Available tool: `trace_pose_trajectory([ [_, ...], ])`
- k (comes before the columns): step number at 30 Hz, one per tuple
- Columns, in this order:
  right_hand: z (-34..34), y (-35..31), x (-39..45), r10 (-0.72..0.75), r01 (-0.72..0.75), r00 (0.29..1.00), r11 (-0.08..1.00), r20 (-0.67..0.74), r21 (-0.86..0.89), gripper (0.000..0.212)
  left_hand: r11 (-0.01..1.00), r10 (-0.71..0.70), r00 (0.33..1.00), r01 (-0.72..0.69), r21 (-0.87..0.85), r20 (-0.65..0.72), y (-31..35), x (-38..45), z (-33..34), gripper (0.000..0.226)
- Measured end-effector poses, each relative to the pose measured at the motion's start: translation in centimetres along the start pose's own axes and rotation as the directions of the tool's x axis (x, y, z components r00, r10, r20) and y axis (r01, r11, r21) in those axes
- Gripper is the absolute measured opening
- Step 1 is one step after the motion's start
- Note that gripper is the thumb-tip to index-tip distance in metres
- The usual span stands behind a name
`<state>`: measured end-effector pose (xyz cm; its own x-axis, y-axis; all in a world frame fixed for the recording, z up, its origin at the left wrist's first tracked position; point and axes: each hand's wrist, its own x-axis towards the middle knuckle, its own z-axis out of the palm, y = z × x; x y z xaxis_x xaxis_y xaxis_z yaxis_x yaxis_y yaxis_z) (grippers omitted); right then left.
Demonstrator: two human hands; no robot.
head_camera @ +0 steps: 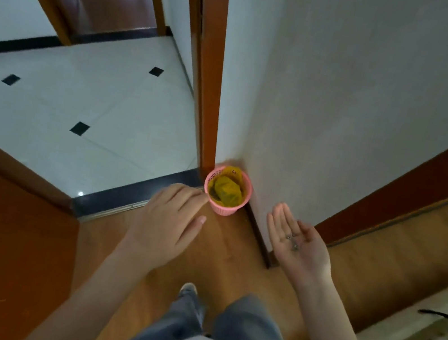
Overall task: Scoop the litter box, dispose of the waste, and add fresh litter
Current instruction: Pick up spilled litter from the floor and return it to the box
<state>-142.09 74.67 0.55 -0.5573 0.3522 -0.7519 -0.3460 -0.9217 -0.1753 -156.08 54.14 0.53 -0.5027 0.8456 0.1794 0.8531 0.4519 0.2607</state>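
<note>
A small pink bin [227,192] is seen on the wood floor [221,246], set into the corner beside the door frame [208,78]; it is lined with a yellow bag [227,189], and something dark seems to lie at the bag's near side. The right hand [298,241] is held flat and palm-up, to the right of the bin and nearer the person, well apart from it. A few small dark bits [293,242], probably litter grains, are carried on the palm. The left hand [171,222] is held palm-down with relaxed fingers, gripping nothing; its fingertips appear just beside the bin's rim, though contact cannot be told through the blur.

The bits are judged to be light, loose and dry, so they would roll off a tilted palm and cannot be pinched well; they are best carried on a cupped palm and tipped over the bin. The bin is judged light, thin-walled plastic, easily shifted, and best steadied at the rim. No litter box is seen.
</note>
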Motion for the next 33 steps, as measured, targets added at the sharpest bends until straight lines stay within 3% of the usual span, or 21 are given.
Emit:
trace_pose_trajectory([
  [8,6.5,-1.8,11.1,0.057,-0.060,0.998,0.996,-0.040,-0.067,0.041,0.999,-0.036,0.999,0.036,-0.024,0.020,-5.0,10.3,5.3,0.040],
  [14,7.6,-3.7,22.8,0.126,-0.136,0.987,0.984,-0.097,-0.112,0.041,0.977,-0.193,0.980,0.197,-0.086,0.044,-7.8,16.2,12.4,0.038],
  [18,7.7,-3.3,29.1,0.135,-0.142,0.985,0.988,-0.107,-0.058,0.039,0.968,-0.225,0.972,0.231,-0.096,0.076,-11.3,18.3,16.8,0.039],
  [24,5.3,-1.2,40.4,0.157,-0.162,0.982,0.986,-0.106,-0.041,0.037,0.970,-0.202,0.971,0.216,-0.111,0.130,-17.5,22.2,26.4,0.036],
  [33,-3.7,4.3,60.8,0.154,-0.162,0.976,0.986,-0.153,-0.044,0.041,0.966,-0.152,0.943,0.205,-0.157,0.295,-27.1,23.9,47.1,0.050],
])
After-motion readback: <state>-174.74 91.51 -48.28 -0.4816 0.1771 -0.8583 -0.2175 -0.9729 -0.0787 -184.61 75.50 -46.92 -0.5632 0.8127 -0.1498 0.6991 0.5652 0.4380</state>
